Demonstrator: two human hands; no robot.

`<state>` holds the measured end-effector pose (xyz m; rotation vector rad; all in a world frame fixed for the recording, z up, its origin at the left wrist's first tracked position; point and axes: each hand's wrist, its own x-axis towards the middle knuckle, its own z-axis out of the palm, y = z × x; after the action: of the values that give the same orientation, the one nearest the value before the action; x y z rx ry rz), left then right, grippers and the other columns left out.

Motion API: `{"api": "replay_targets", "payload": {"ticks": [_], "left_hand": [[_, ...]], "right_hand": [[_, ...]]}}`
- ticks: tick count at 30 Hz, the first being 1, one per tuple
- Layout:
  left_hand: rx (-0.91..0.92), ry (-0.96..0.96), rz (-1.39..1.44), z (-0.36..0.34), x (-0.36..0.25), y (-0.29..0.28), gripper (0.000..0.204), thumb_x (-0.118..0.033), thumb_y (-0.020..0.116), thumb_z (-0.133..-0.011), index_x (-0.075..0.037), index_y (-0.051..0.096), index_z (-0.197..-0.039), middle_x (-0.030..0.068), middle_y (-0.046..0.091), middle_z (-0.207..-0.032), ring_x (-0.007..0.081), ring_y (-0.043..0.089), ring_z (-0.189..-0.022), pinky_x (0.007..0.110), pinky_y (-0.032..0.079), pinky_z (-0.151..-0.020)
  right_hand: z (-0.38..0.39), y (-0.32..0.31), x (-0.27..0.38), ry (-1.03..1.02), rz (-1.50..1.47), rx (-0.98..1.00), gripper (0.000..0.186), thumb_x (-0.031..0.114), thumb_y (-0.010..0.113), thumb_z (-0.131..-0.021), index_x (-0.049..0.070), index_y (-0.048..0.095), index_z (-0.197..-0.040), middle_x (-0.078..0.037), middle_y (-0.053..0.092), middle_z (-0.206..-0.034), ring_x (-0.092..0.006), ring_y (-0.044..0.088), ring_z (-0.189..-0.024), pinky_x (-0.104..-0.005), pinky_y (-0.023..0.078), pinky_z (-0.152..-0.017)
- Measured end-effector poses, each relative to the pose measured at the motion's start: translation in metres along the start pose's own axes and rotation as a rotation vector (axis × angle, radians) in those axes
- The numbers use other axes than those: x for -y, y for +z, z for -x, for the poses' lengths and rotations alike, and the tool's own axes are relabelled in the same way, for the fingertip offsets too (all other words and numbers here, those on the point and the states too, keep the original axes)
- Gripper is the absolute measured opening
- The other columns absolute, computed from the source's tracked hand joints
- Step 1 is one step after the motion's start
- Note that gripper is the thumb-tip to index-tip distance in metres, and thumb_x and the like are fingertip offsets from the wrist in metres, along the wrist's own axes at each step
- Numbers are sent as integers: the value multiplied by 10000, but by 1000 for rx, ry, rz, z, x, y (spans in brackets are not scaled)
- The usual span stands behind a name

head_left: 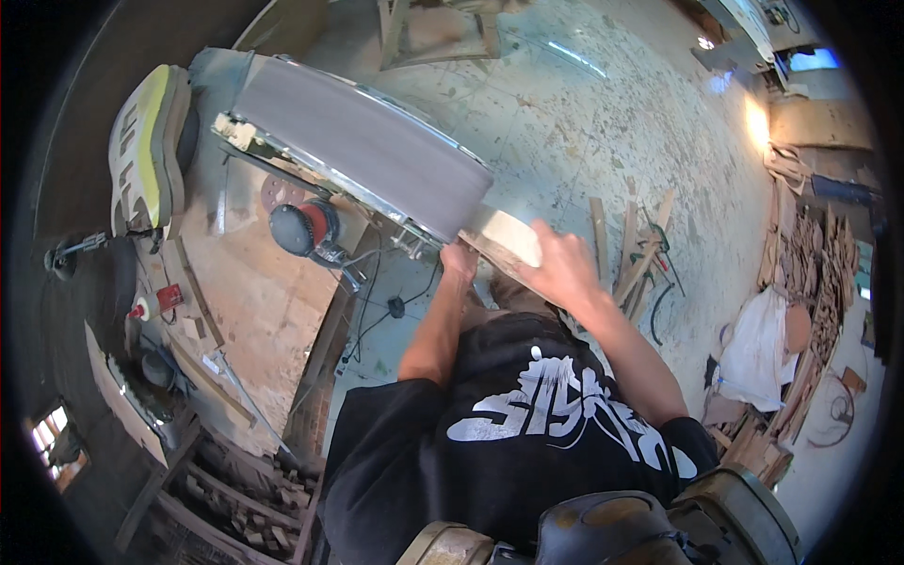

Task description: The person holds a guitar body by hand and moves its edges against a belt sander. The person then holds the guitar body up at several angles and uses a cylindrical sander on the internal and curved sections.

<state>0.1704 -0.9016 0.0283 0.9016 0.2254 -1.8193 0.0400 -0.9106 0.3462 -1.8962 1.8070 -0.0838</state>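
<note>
A pale wooden piece (509,235) with a curved edge is held against the rounded near end of a belt sander (363,146). The sander's wide grey belt slants from upper left to the middle. My right hand (563,266) grips the outer right end of the wood, fingers wrapped over it. My left hand (459,261) is closed at the wood's left end, close under the belt; its fingertips are partly hidden. Where the wood meets the belt is partly covered by the piece itself.
Left of me, a workbench (259,348) carries an orbital sander (306,229), a sanding disc (280,192) and a red-and-white bottle (156,301). Cables (396,306) lie on the floor. Wood strips (629,247) with clamps (662,250) lie right, beyond them a white sack (753,348) and stacked offcuts (817,273).
</note>
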Motion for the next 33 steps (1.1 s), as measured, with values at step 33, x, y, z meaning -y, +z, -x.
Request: {"api": "replay_targets", "payload": {"ticks": [33], "left_hand": [[518, 473, -634, 136, 45, 287, 534, -472, 585, -957, -7, 572, -1217, 145, 633, -1214, 206, 594, -1033, 384, 477, -924]], "right_hand": [[216, 11, -197, -95, -403, -781, 544, 121, 837, -709, -20, 608, -1182, -205, 706, -1027, -326, 724, -897, -377, 578, -771]]}}
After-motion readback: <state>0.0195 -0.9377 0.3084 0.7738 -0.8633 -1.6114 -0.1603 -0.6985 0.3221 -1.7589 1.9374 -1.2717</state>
